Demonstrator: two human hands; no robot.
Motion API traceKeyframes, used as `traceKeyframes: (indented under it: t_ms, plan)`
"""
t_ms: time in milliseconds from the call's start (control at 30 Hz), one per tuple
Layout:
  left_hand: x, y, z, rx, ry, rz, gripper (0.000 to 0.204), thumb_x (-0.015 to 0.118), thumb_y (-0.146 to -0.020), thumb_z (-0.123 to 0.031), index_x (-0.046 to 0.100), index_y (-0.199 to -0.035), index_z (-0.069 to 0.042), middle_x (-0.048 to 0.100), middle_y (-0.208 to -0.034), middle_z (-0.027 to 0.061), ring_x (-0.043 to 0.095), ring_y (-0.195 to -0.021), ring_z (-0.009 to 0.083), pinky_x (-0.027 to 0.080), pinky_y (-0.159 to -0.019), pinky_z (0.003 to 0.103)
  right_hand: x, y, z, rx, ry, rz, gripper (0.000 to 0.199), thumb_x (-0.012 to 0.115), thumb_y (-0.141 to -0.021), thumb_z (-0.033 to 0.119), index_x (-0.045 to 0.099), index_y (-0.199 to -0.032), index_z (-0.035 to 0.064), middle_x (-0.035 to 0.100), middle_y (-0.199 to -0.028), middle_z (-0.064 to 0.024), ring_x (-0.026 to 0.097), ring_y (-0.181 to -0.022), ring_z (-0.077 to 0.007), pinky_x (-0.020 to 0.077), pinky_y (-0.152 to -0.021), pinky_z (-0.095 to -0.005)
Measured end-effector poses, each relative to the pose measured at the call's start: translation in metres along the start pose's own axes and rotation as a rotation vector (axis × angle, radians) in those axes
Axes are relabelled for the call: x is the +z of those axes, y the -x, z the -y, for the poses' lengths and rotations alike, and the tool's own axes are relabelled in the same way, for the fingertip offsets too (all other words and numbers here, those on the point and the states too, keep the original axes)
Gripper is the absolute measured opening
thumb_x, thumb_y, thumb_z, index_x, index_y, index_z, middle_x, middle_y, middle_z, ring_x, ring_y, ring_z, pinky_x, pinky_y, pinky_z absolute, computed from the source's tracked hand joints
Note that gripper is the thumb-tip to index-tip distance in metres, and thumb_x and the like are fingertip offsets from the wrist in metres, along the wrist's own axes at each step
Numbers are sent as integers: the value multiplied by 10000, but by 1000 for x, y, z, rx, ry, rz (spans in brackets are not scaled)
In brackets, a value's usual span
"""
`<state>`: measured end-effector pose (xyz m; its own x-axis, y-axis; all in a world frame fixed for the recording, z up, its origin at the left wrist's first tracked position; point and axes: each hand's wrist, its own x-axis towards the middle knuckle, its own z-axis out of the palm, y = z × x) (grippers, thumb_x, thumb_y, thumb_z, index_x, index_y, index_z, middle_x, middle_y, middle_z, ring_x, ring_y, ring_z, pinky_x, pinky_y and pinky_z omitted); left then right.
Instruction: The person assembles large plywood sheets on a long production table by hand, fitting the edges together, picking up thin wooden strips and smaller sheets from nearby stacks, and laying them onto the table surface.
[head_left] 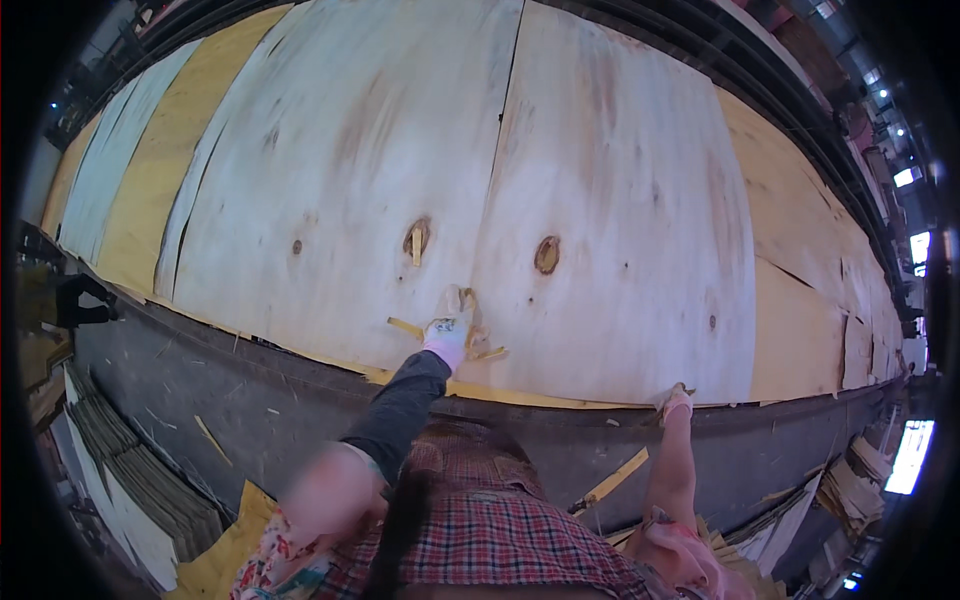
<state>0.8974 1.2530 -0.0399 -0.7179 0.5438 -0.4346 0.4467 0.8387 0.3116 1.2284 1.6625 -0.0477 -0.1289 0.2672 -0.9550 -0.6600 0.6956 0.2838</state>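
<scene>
Veneer sheet [610,200], pale and knotted, lies flat on the stack, butted against its neighbour sheet [340,170] at a seam.

Judged thin, light, flexible and prone to splitting along the grain; best lifted at the near edge. Left hand [450,325], gloved, presses down at the seam among loose veneer strips [405,327]; whether its grip closes on one cannot be told. Right hand [675,400] rests on the near edge, its grip hidden.

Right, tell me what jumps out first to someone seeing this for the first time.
Broad pale veneer sheets fill the upper view, with two dark knot holes near the middle. The gloved left hand presses on the sheets beside loose wood strips, just below the seam. The right hand rests at the sheets' near edge, above the dark table side.
</scene>
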Motion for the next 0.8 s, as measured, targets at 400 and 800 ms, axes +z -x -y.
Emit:
traceKeyframes:
  t_ms: [400, 800]
  plan:
    - [16, -5, 12, 174, -30, 23, 789, 575, -699, -34, 188, -1385, -87, 568, -1012, 230, 571, -877, 346, 443, -784, 419, 12, -19, 11, 90, -343, 59, 349, 456, -861, 345, 563, -1165, 212, 546, -1206, 27, 514, -1105, -157, 401, -897, -365]
    - [-69, 58, -69, -49, 226, -361, 456, 437, -881, -274, 390, -1296, -91, 620, -921, 177, 602, -773, 333, 457, -717, 435, -161, 138, -55, 180, -1599, -1360, 478, 574, -799, 308, 484, -1215, 89, 648, -939, -111, 625, -822, -198, 477, -738, -318]
